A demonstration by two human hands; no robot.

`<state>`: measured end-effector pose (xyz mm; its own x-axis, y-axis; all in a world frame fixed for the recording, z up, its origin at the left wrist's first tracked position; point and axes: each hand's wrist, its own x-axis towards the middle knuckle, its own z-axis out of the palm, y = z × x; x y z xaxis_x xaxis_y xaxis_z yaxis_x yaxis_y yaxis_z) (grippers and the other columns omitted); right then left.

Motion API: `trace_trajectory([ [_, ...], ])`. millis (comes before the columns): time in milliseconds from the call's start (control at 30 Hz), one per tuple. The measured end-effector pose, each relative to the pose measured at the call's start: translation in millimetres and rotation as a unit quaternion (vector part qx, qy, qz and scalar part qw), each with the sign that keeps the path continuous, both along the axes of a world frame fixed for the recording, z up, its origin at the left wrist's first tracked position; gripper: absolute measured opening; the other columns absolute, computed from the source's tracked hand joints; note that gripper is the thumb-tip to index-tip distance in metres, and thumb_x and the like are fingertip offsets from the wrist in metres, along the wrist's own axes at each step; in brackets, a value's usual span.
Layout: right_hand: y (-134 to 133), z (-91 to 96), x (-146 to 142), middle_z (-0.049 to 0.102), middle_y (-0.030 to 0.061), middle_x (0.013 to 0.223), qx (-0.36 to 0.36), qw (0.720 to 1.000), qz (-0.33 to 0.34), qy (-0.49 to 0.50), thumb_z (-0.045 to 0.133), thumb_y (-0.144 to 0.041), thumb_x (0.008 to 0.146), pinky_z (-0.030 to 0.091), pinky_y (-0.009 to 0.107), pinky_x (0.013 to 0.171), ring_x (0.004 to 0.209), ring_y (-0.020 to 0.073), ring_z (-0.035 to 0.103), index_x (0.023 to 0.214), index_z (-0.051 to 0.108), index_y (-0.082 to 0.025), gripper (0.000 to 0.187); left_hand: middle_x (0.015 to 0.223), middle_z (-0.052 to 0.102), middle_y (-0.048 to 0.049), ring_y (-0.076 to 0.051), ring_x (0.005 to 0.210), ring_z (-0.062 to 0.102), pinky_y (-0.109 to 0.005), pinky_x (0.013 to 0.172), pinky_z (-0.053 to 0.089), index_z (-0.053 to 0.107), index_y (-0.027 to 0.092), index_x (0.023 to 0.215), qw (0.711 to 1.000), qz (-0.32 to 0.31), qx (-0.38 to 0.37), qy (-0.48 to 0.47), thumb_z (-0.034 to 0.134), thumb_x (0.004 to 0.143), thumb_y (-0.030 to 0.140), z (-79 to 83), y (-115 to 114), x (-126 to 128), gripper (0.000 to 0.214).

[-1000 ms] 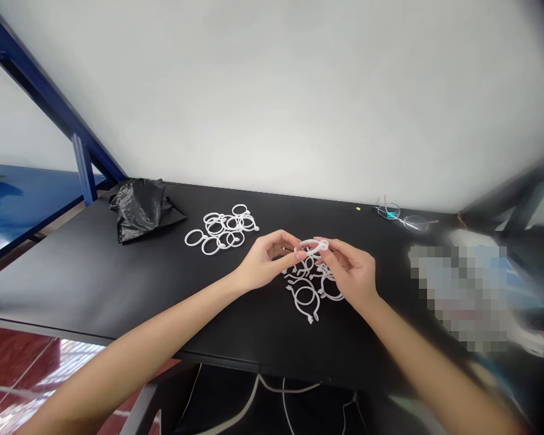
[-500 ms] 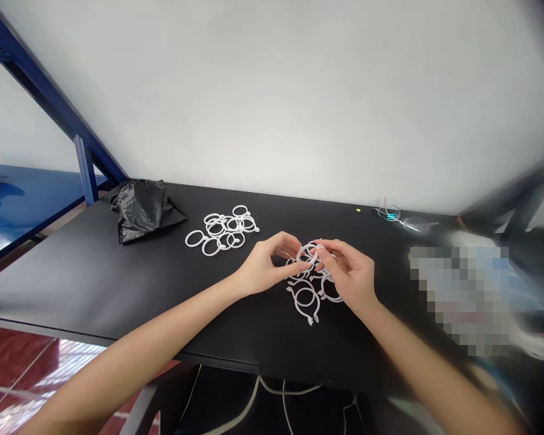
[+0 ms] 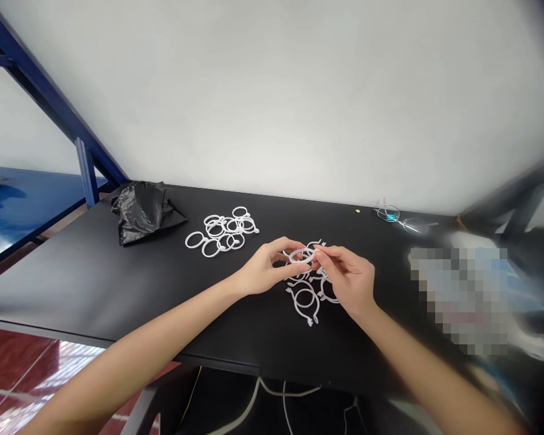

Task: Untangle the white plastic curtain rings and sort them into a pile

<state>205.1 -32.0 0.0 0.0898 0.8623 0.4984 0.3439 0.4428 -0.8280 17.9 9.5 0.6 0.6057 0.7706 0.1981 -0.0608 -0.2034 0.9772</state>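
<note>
Both hands meet over the middle of a black table [image 3: 95, 284]. My left hand [image 3: 266, 270] and my right hand [image 3: 348, 276] pinch the same white plastic ring [image 3: 301, 255] between fingertips, just above the tabletop. Under and beside the hands lies a small heap of open white rings [image 3: 307, 298]. A second group of several closed white rings [image 3: 222, 232] rests further left and back.
A crumpled black plastic bag [image 3: 140, 209] lies at the back left. A pair of glasses [image 3: 401, 219] sits near the wall at the back right. A blurred patch [image 3: 462, 290] covers things at the right. Blue metal frame [image 3: 84, 172] stands left; cables [image 3: 272, 393] hang below.
The ring held between both hands has come down slightly and turned flatter; the hands stay together over the heap.
</note>
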Motion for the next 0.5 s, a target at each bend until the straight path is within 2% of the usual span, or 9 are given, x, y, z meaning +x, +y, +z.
trace_trajectory([
  [133,-0.4,-3.4,-0.4,0.076,0.0025,0.077,-0.008,1.0,0.008,0.021,0.068,-0.026,0.087,0.062,0.03,0.063,0.065,0.0175,0.073,0.09,0.075,-0.022,0.009,0.107,0.065,-0.0082,-0.021,0.1,0.061,-0.035,0.088,0.052,0.065,0.016,0.109,1.0,0.012,0.018,0.015,0.07,0.085,0.037,4.7,0.9,0.9,0.033],
  [200,0.0,-4.7,0.4,0.077,0.0036,0.085,-0.019,0.999,0.024,0.032,0.068,-0.027,0.087,0.063,0.032,0.071,0.073,0.0185,0.074,0.098,0.074,-0.023,0.013,0.104,0.065,-0.0072,-0.02,0.098,0.062,-0.034,0.087,0.052,0.066,0.017,0.109,0.995,0.034,0.075,0.054,0.073,0.082,0.037,12.2,1.8,-4.8,0.035],
  [267,0.7,-4.2,2.0,0.077,0.005,0.09,-0.034,0.998,0.042,0.042,0.067,-0.028,0.088,0.063,0.034,0.072,0.078,0.0193,0.074,0.108,0.071,-0.022,0.022,0.1,0.066,-0.0063,-0.019,0.095,0.062,-0.034,0.087,0.051,0.066,0.018,0.109,0.978,0.074,0.155,0.12,0.074,0.08,0.036,20.6,2.7,-19.1,0.035],
  [333,1.5,-1.8,3.8,0.076,0.006,0.091,-0.045,0.996,0.049,0.059,0.065,-0.03,0.089,0.062,0.033,0.067,0.079,0.0193,0.073,0.115,0.068,-0.022,0.027,0.103,0.067,-0.0067,-0.02,0.094,0.062,-0.035,0.087,0.05,0.066,0.019,0.11,0.952,0.126,0.21,0.185,0.071,0.082,0.037,26.6,3.3,-43.3,0.033],
  [433,1.9,2.7,5.5,0.076,0.0061,0.087,-0.039,0.995,0.039,0.081,0.063,-0.032,0.091,0.061,0.031,0.06,0.076,0.0188,0.071,0.112,0.067,-0.021,0.025,0.116,0.067,-0.0082,-0.023,0.103,0.062,-0.037,0.091,0.05,0.062,0.021,0.118,0.919,0.205,0.222,0.253,0.066,0.085,0.04,27.6,4.3,-93.3,0.038],
  [500,1.9,4.4,5.5,0.075,0.0058,0.085,-0.033,0.995,0.035,0.085,0.063,-0.032,0.091,0.06,0.031,0.058,0.074,0.0187,0.071,0.109,0.068,-0.021,0.022,0.116,0.067,-0.0079,-0.026,0.106,0.062,-0.04,0.095,0.049,0.062,0.021,0.118,0.883,0.263,0.222,0.32,0.065,0.084,0.046,23.9,6.3,-127.6,0.042],
])
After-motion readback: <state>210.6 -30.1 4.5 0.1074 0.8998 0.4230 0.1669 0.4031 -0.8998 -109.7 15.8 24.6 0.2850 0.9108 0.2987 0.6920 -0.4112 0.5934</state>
